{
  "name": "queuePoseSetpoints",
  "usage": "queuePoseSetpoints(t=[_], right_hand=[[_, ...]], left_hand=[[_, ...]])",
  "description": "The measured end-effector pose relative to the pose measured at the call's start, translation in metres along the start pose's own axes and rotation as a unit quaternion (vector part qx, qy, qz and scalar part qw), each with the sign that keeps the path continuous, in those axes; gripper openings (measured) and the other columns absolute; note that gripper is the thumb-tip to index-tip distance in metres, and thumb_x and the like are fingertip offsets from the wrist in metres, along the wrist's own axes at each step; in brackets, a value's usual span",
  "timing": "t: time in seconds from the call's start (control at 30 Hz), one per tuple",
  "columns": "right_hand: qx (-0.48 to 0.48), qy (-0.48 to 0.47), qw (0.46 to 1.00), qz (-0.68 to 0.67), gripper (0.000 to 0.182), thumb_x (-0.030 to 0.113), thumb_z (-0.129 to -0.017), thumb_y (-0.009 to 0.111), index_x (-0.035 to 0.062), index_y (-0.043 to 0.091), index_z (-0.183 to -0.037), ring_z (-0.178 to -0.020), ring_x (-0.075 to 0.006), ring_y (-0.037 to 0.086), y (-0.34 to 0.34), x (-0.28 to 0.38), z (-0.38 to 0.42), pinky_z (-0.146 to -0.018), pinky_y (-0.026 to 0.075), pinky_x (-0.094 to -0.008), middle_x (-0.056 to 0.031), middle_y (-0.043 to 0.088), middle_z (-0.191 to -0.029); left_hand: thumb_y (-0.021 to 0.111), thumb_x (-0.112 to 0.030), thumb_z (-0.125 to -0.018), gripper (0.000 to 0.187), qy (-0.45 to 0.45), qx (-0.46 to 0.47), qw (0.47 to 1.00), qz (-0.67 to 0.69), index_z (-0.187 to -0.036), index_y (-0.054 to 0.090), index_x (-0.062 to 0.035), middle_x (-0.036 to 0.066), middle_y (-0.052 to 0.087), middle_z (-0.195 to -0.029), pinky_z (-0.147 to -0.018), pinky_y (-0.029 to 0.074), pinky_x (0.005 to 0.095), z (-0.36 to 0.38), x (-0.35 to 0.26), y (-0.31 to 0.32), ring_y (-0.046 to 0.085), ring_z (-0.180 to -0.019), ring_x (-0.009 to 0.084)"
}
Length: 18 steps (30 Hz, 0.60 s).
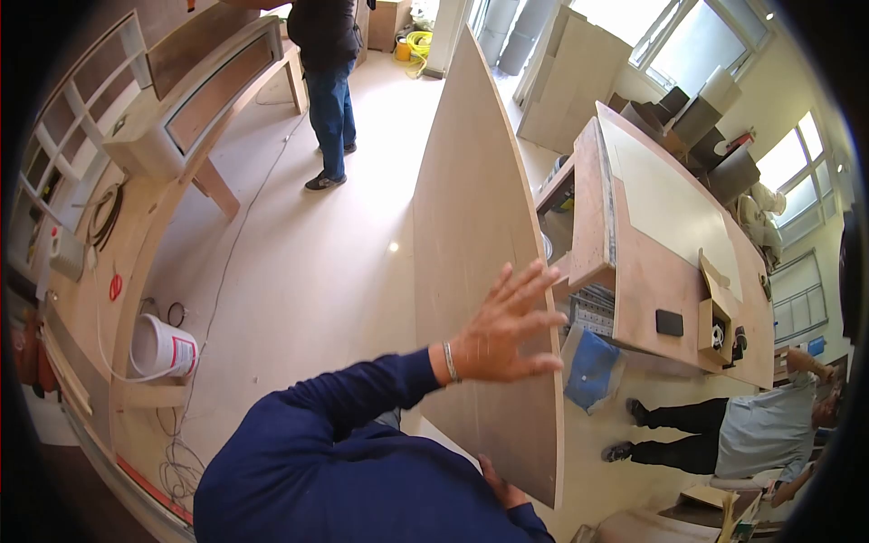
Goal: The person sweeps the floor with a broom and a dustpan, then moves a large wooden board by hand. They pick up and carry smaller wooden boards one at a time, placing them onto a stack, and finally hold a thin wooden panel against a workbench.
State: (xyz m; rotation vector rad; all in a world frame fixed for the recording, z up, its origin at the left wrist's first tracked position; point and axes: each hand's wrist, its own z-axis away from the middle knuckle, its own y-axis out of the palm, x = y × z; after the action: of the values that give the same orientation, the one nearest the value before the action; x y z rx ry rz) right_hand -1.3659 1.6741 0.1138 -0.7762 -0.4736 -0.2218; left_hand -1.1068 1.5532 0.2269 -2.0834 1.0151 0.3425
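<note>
A large plywood panel [475,208] stands upright on edge in front of me, its narrow edge facing right. My left hand [507,339], with a metal bracelet at the wrist, is spread open over the panel's face, its fingertips reaching across the right edge. Lower down, my right hand [505,487] grips the near bottom end of the panel, the thumb against its face and the other fingers hidden.
A workbench [656,271] with a white sheet, a cardboard box [715,321] and a black object stands right. A blue bag [593,366] lies below. Two people [330,118] [756,430] stand nearby. At left are a long bench [136,213], a white bucket [163,346] and floor cables.
</note>
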Motion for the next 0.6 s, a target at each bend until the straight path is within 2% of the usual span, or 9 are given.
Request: queuePoseSetpoints(t=[0.03, 0.1, 0.2, 0.37, 0.43, 0.47, 0.53, 0.57, 0.6], right_hand=[[0.007, -0.001, 1.0, 0.004, 0.037, 0.035, -0.085, 0.054, 0.0027, 0.061, -0.102, -0.089, -0.0255, 0.06, -0.006, 0.025, -0.02, -0.078, 0.045, -0.033, -0.0171, 0.057, -0.109], [-0.22, -0.214, 0.949, 0.074, 0.033, 0.035, -0.082, 0.057, 0.0062, 0.062, -0.098, -0.089, -0.0255, 0.059, 0.018, 0.018, -0.08, -0.077, 0.045, -0.0363, -0.013, 0.061, -0.102], [-0.181, -0.213, 0.959, 0.048, 0.033, 0.035, -0.082, 0.057, 0.0063, 0.062, -0.098, -0.087, -0.0269, 0.06, 0.001, 0.098, -0.14, -0.075, 0.045, -0.0376, -0.0143, 0.061, -0.1], [-0.167, -0.266, 0.949, 0.04, 0.033, 0.035, -0.081, 0.056, 0.0066, 0.062, -0.097, -0.084, -0.0294, 0.06, -0.021, 0.212, -0.236, -0.072, 0.046, -0.0397, -0.0166, 0.062, -0.097], [-0.169, -0.292, 0.941, 0.034, 0.033, 0.035, -0.081, 0.056, 0.0068, 0.062, -0.097, -0.083, -0.0304, 0.06, -0.028, 0.25, -0.275, -0.071, 0.046, -0.0405, -0.0175, 0.062, -0.095], [-0.17, -0.304, 0.937, 0.028, 0.033, 0.035, -0.081, 0.056, 0.0068, 0.062, -0.097, -0.082, -0.0309, 0.061, -0.03, 0.269, -0.294, -0.07, 0.046, -0.0409, -0.0179, 0.062, -0.094], [-0.17, -0.329, 0.929, 0.023, 0.033, 0.035, -0.081, 0.055, 0.007, 0.062, -0.097, -0.081, -0.0319, 0.061, -0.035, 0.302, -0.332, -0.069, 0.046, -0.0417, -0.0188, 0.062, -0.093], [-0.165, -0.334, 0.928, 0.021, 0.033, 0.034, -0.081, 0.055, 0.007, 0.061, -0.097, -0.08, -0.0324, 0.061, -0.04, 0.319, -0.352, -0.068, 0.046, -0.0422, -0.0193, 0.062, -0.092], [-0.159, -0.34, 0.927, 0.018, 0.033, 0.034, -0.081, 0.055, 0.0071, 0.061, -0.097, -0.08, -0.0329, 0.061, -0.049, 0.336, -0.372, -0.068, 0.046, -0.0426, -0.0197, 0.062, -0.092]], left_hand=[[0.062, -0.053, -0.073, 0.056, 0.001, 0.0, 1.0, 0.002, -0.111, 0.056, -0.0122, 0.02, 0.03, -0.137, -0.105, 0.01, 0.0508, 0.0, 0.004, -0.01, 0.022, -0.131, 0.0363], [0.064, -0.052, -0.072, 0.066, -0.01, 0.017, 0.996, 0.092, -0.122, 0.048, -0.0129, 0.021, 0.025, -0.139, -0.105, 0.01, 0.0515, 0.002, 0.009, -0.027, 0.02, -0.131, 0.0372], [0.067, -0.05, -0.07, 0.075, -0.038, 0.049, 0.988, 0.139, -0.13, 0.039, -0.0137, 0.022, 0.021, -0.141, -0.105, 0.01, 0.052, 0.007, 0.021, -0.057, 0.017, -0.132, 0.038], [0.072, -0.044, -0.067, 0.078, -0.09, 0.043, 0.99, 0.099, -0.13, 0.038, -0.0128, 0.022, 0.021, -0.14, -0.105, 0.013, 0.0517, -0.004, 0.088, -0.07, 0.018, -0.131, 0.0381], [0.073, -0.035, -0.068, 0.068, -0.119, -0.064, 0.991, 0.016, -0.124, 0.044, -0.0097, 0.022, 0.027, -0.138, -0.104, 0.019, 0.0491, -0.024, 0.126, -0.072, 0.026, -0.128, 0.0385], [0.073, -0.035, -0.068, 0.068, -0.117, -0.06, 0.991, 0.016, -0.124, 0.044, -0.0097, 0.022, 0.027, -0.138, -0.104, 0.019, 0.0491, -0.033, 0.151, -0.071, 0.026, -0.128, 0.0385], [0.07, -0.02, -0.072, 0.049, -0.115, -0.206, 0.969, -0.072, -0.114, 0.05, -0.0067, 0.022, 0.035, -0.134, -0.102, 0.024, 0.046, -0.056, 0.2, -0.072, 0.033, -0.124, 0.0381], [0.063, -0.009, -0.076, 0.033, -0.125, -0.238, 0.958, -0.099, -0.107, 0.053, -0.0051, 0.021, 0.042, -0.129, -0.102, 0.026, 0.0432, -0.073, 0.213, -0.081, 0.037, -0.121, 0.0362], [0.06, -0.006, -0.078, 0.031, -0.122, -0.253, 0.953, -0.116, -0.107, 0.053, -0.0048, 0.02, 0.044, -0.128, -0.101, 0.029, 0.0422, -0.086, 0.234, -0.086, 0.039, -0.12, 0.0351]])
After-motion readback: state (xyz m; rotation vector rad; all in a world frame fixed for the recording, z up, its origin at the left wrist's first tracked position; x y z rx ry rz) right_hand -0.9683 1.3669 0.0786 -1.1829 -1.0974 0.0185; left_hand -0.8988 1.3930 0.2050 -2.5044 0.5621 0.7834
